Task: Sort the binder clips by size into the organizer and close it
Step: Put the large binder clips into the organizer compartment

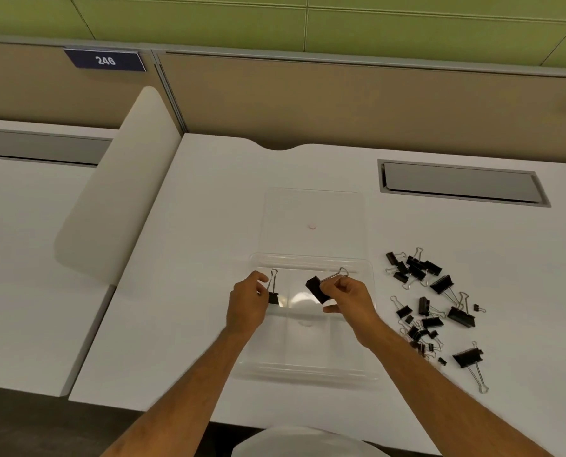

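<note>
A: Holding two clips over the tray [308,367], far half. Left hand [247,305] pinching a smaller clip [272,290] by its wire handles, black body hanging down, above the tray's far-left cell. Right hand [350,300] curled round a bigger clip [319,288], fingers on the handle, thumb out below, above the far-middle cell.

B: Anything in the tray yet?

A: Nothing to be seen through the clear plastic. Near cells look bare too. Hard to read the dividers, though; clear on white.

B: Rest of the clips?

A: Loose pile [430,308] right of the tray, just beside it. Mixed sizes, tangled handles, one large clip [469,357] at the near end, small ones scattered through.

B: Lid?

A: Beyond the tray, lid [314,219] folded back flat on the desk [192,258], seemingly hinged along the far edge.

B: Risks?

A: Dropping from this height, likely bounce over a low divider into the wrong cell. Faint walls, so easy to misjudge a cell. Also sizes close enough to confuse. From the pile, hooked handles dragging a second clip along, then shedding it on the desk or in the wrong cell. Later, a handle standing up could stop the lid shutting.
</note>
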Tool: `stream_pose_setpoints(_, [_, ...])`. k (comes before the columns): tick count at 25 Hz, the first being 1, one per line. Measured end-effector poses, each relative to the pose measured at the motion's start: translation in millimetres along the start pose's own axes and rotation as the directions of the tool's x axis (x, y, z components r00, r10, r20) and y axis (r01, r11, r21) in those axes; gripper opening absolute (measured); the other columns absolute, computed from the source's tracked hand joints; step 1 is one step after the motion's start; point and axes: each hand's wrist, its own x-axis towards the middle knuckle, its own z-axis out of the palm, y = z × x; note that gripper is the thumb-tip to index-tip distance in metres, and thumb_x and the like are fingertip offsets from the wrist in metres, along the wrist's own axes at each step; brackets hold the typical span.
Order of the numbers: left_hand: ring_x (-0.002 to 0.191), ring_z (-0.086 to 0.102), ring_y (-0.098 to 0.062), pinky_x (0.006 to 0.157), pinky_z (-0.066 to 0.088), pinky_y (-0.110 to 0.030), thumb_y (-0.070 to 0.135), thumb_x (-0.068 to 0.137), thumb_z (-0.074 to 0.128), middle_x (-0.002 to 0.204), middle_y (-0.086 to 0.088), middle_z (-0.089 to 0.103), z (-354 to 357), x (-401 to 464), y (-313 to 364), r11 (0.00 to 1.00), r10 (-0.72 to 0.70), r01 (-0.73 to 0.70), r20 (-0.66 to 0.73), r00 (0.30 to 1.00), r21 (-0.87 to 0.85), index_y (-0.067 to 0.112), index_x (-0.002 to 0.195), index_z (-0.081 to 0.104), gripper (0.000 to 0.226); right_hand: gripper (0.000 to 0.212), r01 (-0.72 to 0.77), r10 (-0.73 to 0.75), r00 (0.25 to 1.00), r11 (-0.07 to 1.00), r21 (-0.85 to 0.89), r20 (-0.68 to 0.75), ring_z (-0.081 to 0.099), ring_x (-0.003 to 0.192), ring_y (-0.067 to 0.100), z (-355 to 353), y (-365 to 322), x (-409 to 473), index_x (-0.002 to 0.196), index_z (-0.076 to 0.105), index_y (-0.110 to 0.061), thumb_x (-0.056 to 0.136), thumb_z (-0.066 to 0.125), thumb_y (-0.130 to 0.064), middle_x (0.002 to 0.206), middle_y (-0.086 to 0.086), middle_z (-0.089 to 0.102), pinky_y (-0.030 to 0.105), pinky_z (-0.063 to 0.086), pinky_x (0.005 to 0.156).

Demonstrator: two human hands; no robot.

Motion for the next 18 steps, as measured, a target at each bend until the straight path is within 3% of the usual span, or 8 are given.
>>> stream_pose_setpoints(3, [0.072, 0.063, -0.007, 0.060, 0.048, -0.014, 0.007, 0.093, 0.058, 0.082, 0.008, 0.064, 2, 1, -5, 0.998, 0.031, -0.034, 0.040, 0.999, 0.059, 0.024, 0.107, 0.063, 0.023, 0.007, 0.000, -0.003, 0.999, 0.998, -0.064, -0.045, 0.063, 0.075, 0.016, 14, 8, 7, 0.087, 0.075, -0.013, 0.087, 0.068, -0.015, 0.090, 0.005, 0.072, 0.032, 0.055, 0.065])
stream_pose_setpoints(7, [0.098, 0.061, -0.011, 0.084, 0.054, -0.026, 0.005, 0.092, 0.059, 0.114, 0.006, 0.062, -3, -1, -9, 0.998, 0.063, -0.063, 0.047, 0.997, 0.004, 0.024, 0.118, 0.060, 0.032, 0.006, 0.046, -0.054, 0.998, 0.983, -0.176, -0.041, 0.066, 0.079, 0.017, 43, 13, 20, 0.090, 0.075, -0.016, 0.086, 0.070, -0.016, 0.089, 0.000, 0.072, 0.027, 0.053, 0.060])
stream_pose_setpoints(11, [0.107, 0.060, -0.011, 0.091, 0.053, -0.029, 0.007, 0.092, 0.061, 0.121, 0.006, 0.063, -11, -5, -9, 0.996, 0.077, -0.077, -0.002, 0.997, -0.048, 0.022, 0.122, 0.060, 0.033, 0.007, 0.181, -0.181, 0.983, 0.928, -0.325, 0.030, 0.064, 0.071, 0.004, 70, 11, 32, 0.086, 0.076, -0.014, 0.083, 0.071, -0.012, 0.083, -0.005, 0.072, 0.022, 0.050, 0.067])
stream_pose_setpoints(14, [0.107, 0.061, -0.011, 0.094, 0.053, -0.031, 0.008, 0.093, 0.062, 0.121, 0.005, 0.065, -15, -9, -11, 0.996, 0.048, -0.050, -0.024, 0.999, -0.079, 0.019, 0.122, 0.061, 0.031, 0.006, 0.250, -0.228, 0.968, 0.842, -0.478, 0.105, 0.063, 0.078, 0.011, 84, 19, 41, 0.088, 0.075, -0.015, 0.084, 0.070, -0.013, 0.090, -0.002, 0.071, 0.024, 0.050, 0.074])
stream_pose_setpoints(18, [0.104, 0.063, -0.012, 0.092, 0.055, -0.032, 0.008, 0.092, 0.063, 0.116, 0.007, 0.066, -15, -12, -16, 0.992, 0.053, -0.058, -0.046, 0.998, -0.115, 0.020, 0.119, 0.063, 0.030, 0.014, 0.240, -0.176, 0.971, 0.723, -0.647, 0.164, 0.063, 0.090, 0.017, 87, 34, 48, 0.098, 0.074, -0.014, 0.089, 0.067, -0.022, 0.103, 0.002, 0.071, 0.030, 0.051, 0.083])
